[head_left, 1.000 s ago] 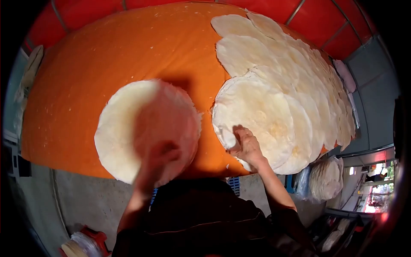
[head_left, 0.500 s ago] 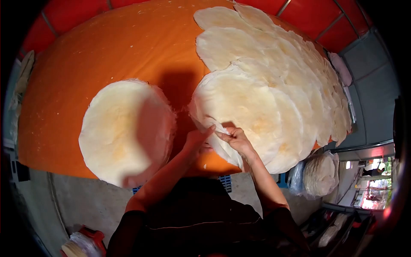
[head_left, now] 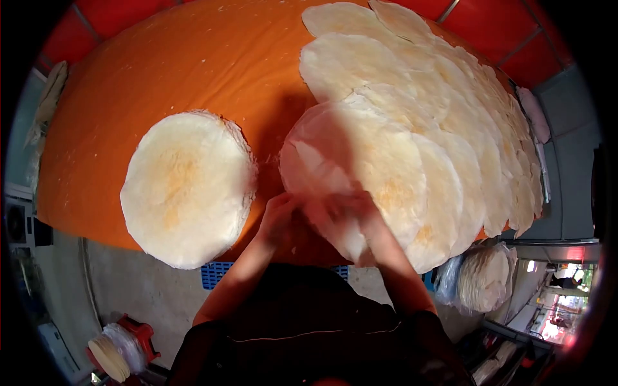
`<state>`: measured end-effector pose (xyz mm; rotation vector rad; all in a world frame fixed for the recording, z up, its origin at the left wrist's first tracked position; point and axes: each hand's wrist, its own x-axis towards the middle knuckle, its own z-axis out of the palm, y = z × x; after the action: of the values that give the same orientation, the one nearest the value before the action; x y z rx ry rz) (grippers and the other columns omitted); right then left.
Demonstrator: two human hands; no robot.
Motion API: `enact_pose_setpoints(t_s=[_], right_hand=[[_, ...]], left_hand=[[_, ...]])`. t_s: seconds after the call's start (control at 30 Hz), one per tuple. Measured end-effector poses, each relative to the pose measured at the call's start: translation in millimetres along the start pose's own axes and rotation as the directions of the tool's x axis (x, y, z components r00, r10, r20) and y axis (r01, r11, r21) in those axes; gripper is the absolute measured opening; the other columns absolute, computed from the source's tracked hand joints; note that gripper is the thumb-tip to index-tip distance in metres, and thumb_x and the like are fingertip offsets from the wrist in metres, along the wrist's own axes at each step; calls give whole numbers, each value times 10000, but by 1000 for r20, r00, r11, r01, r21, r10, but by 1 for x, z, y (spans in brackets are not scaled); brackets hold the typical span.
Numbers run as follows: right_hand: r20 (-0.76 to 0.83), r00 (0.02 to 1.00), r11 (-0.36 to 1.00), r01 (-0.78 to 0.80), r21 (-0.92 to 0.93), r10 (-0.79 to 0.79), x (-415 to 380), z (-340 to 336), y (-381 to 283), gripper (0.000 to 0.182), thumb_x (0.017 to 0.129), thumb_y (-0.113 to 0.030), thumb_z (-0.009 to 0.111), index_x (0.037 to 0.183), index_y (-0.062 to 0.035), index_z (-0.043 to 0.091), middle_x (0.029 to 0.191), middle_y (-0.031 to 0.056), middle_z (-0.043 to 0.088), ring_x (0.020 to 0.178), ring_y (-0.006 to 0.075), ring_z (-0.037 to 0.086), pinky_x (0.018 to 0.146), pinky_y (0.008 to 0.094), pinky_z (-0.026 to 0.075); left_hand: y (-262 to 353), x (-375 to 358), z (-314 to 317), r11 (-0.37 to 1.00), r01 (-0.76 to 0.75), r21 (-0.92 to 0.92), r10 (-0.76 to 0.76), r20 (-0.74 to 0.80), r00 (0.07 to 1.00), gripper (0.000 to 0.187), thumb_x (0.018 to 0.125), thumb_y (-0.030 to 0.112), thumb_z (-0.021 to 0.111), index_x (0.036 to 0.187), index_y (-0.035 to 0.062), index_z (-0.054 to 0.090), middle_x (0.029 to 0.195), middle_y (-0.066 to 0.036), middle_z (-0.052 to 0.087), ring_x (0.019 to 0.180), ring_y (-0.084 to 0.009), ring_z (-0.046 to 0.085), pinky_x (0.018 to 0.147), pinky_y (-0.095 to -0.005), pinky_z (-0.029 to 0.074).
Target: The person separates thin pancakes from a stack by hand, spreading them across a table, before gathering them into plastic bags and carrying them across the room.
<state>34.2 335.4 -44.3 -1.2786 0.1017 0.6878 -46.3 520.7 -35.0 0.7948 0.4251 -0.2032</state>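
Note:
On the orange cloth [head_left: 212,51] a stack of thin round flatbread sheets [head_left: 180,186] lies at the left. More round sheets [head_left: 444,109] overlap one another across the right. At the near left edge of these, my right hand [head_left: 351,209] grips a folded part of a thin sheet [head_left: 325,174]; motion blurs its fingers. My left hand [head_left: 280,209] is at the left edge of the same sheet, its fingers bent together around the edge. Shadow covers much of this sheet.
Below the table edge are a blue crate [head_left: 217,275] and a red stool [head_left: 138,331] with bagged round sheets. Another bagged stack [head_left: 484,278] stands at the lower right. Red panels [head_left: 425,8] line the far side.
My hands have moved slightly apart, the left one leftward. The folded flap of the sheet has spread further up and left. The view has shifted a little.

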Motion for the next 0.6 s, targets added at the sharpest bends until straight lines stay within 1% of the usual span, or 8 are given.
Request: enact_pose_setpoints(t_s=[0.03, 0.1, 0.23, 0.33, 0.37, 0.43, 0.5, 0.6], right_hand=[[-60, 995, 971, -67, 231, 83, 7, -22, -3, 441, 685, -46, 610, 1109, -27, 491, 808, 82, 609, 708, 178, 587, 653, 283, 484], [-7, 986, 944, -159, 290, 168, -1, -73, -47, 317, 655, -70, 622, 963, -9, 573, 815, 99, 617, 719, 203, 598, 680, 310, 498], [-384, 902, 980, 168, -109, -197, -23, -210, -155, 213, 671, -83, 594, 871, -11, 612, 871, 100, 615, 783, 198, 573, 738, 329, 483], [-328, 939, 989, 64, -132, -104, -41, -346, -258, 251, 696, -115, 580, 932, -35, 609, 884, 64, 602, 886, 170, 534, 818, 295, 427], [-462, 844, 946, 150, -287, -274, -66, -331, -290, 246, 710, -119, 567, 937, -32, 603, 880, 61, 600, 843, 174, 548, 782, 282, 440], [-421, 861, 884, 66, -462, -284, -86, -370, -362, 242, 729, -127, 552, 946, -28, 596, 872, 70, 602, 802, 178, 561, 738, 273, 453], [-435, 732, 726, 118, -678, -525, -98, -299, -398, 179, 761, -110, 516, 896, -24, 596, 806, 49, 598, 698, 133, 555, 629, 225, 451], [-125, 739, 346, 154, -925, -662, -80, -219, -433, 223, 746, -110, 459, 914, -18, 574, 736, 13, 544, 583, 96, 479, 525, 251, 394]], left_hand=[[-5, 3, -7, 1000, -6, -1, 6, -32, 999, 185, 832, 83, 446, 923, -22, 569, 832, -95, 599, 789, -183, 580, 668, -268, 473], [-8, 0, -11, 998, -54, -8, 54, -52, 997, 165, 821, 71, 472, 922, -13, 571, 803, -75, 596, 700, -157, 570, 595, -243, 464], [-12, 2, -16, 986, 69, 151, -42, -179, 983, 128, 815, 64, 483, 885, 7, 574, 711, -26, 563, 536, -82, 494, 416, -171, 347], [-17, 10, -21, 993, 94, 74, -77, -201, 976, 109, 811, 53, 480, 868, 23, 568, 673, -7, 534, 485, -46, 430, 371, -157, 253], [-16, 11, -20, 993, 93, 74, -76, -201, 977, 110, 810, 47, 479, 876, 22, 564, 678, -10, 537, 484, -48, 433, 371, -157, 257], [-11, 9, -14, 993, 91, 74, -74, -203, 976, 116, 807, 35, 477, 891, 21, 555, 688, -17, 544, 483, -53, 440, 373, -158, 263], [-6, 8, -7, 996, 66, 54, -54, -198, 979, 167, 810, 29, 472, 970, 10, 518, 746, -47, 568, 534, -93, 510, 414, -168, 348], [-3, 5, -2, 997, 53, 55, -40, -213, 976, 216, 817, 37, 475, 1032, 8, 484, 818, -83, 591, 612, -142, 578, 493, -211, 449]])
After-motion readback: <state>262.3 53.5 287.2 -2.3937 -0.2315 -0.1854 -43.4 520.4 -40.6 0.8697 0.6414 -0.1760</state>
